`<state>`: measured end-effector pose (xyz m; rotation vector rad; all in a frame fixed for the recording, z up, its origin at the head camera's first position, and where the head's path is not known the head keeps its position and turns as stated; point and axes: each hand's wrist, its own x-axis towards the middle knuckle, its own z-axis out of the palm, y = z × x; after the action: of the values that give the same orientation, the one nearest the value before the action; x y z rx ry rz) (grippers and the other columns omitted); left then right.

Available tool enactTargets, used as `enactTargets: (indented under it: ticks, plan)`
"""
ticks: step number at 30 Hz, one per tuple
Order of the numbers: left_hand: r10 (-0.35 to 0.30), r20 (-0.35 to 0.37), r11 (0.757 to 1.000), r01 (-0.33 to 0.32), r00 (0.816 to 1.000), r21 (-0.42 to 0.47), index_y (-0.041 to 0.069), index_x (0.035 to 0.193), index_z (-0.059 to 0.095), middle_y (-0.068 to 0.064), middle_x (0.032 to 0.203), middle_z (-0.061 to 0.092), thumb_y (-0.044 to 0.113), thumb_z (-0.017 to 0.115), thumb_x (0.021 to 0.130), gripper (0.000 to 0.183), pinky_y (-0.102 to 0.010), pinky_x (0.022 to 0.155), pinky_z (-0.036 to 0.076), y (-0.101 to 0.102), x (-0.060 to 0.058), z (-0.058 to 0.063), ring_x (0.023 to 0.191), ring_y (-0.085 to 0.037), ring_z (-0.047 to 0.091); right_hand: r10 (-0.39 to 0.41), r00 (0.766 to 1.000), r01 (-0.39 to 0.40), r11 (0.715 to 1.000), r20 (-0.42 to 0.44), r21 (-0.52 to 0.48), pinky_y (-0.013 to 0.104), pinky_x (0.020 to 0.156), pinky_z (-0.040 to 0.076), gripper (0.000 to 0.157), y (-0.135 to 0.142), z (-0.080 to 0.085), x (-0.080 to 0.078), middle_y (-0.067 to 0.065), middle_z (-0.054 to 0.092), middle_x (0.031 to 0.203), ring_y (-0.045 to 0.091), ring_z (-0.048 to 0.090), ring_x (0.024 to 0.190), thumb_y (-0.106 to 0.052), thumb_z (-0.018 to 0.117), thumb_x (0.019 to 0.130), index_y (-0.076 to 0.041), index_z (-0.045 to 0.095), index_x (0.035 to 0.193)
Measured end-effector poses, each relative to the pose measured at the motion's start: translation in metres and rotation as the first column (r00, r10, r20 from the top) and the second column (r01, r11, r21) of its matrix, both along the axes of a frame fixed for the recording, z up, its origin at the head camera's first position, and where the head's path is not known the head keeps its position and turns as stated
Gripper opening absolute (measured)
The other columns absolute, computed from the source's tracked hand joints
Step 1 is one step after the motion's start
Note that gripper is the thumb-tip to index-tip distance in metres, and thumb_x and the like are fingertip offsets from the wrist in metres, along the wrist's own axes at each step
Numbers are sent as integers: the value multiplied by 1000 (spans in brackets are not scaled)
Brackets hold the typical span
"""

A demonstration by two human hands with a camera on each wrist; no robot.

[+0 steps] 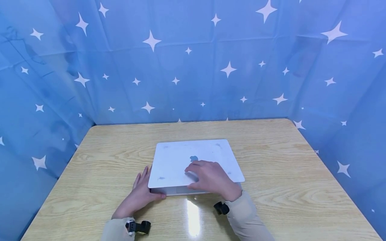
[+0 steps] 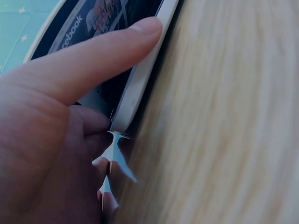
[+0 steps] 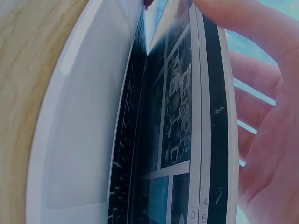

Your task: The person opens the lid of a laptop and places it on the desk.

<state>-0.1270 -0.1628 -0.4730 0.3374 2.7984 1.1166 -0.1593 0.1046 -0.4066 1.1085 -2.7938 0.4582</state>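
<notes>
A silver laptop point(image 1: 178, 147) lies on the table with its lid partly lowered over the base. My right hand point(image 1: 212, 177) is at the front edge of the lid, its fingers on the outer face near the logo and its thumb at the rim. In the right wrist view, the lit screen point(image 3: 177, 112) leans over the dark keyboard point(image 3: 124, 154) and the pale trackpad point(image 3: 88, 130). My left hand point(image 1: 140, 194) steadies the base at its front left corner. Its straight thumb touches the front edge of the base point(image 2: 133, 95), and its extended fingers lie along the left side.
The wooden table point(image 1: 268, 154) extends around the laptop on every side. A blue curtain with white stars point(image 1: 187, 77) hangs behind it and along both sides. Black wrist devices point(image 1: 143, 227) are strapped at both sleeves.
</notes>
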Motion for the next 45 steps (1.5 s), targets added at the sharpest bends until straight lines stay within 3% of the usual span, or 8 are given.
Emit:
enactTargets:
  ticks: [10,23,45]
  plan:
    - [6,-39,1000,-5,999,11,11,139,29,-18,144,22,45,77,60,99,-51,102,-7,1,1,-1,133,-35,-2,25,997,-25,1000,-66,-7,26,63,48,41,0,5,-1,-14,61,100,4,58,85,-48,68,70,-25,65,103]
    - [0,-22,1000,0,1000,-11,14,141,24,-16,145,18,50,75,62,101,-50,103,-8,-1,0,2,133,-34,-4,41,983,-61,993,-180,-105,18,48,41,28,0,13,0,-16,58,84,-4,48,58,-41,71,70,-26,68,93]
    - [-21,-3,997,21,1000,-81,7,140,28,-18,144,20,55,70,64,99,-53,102,-7,0,0,1,133,-36,-5,7,972,-45,987,-236,-156,16,50,41,25,1,15,2,-15,58,81,-4,51,63,-43,70,72,-26,69,91]
